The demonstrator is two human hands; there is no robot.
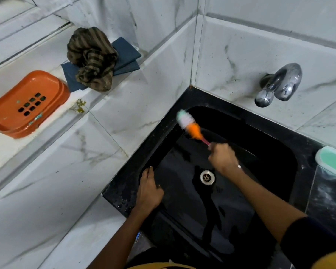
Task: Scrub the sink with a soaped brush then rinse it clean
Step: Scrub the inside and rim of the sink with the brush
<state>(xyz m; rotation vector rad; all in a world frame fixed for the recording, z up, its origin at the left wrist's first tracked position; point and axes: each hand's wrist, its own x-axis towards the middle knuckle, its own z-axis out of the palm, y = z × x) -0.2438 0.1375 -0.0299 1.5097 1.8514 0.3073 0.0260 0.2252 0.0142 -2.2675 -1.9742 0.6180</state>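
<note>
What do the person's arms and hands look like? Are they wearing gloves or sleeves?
No gloves: the left hand and the right hand are both bare, and so are the forearms. A dark sleeve covers the right upper arm. I see no rings or watch. A small white speck, maybe soap foam, sits by the right wrist.

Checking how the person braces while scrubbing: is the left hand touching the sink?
Touching. The head view shows the left hand resting flat on the sink at its left rim, fingers straight along the edge, with no gap visible.
</note>
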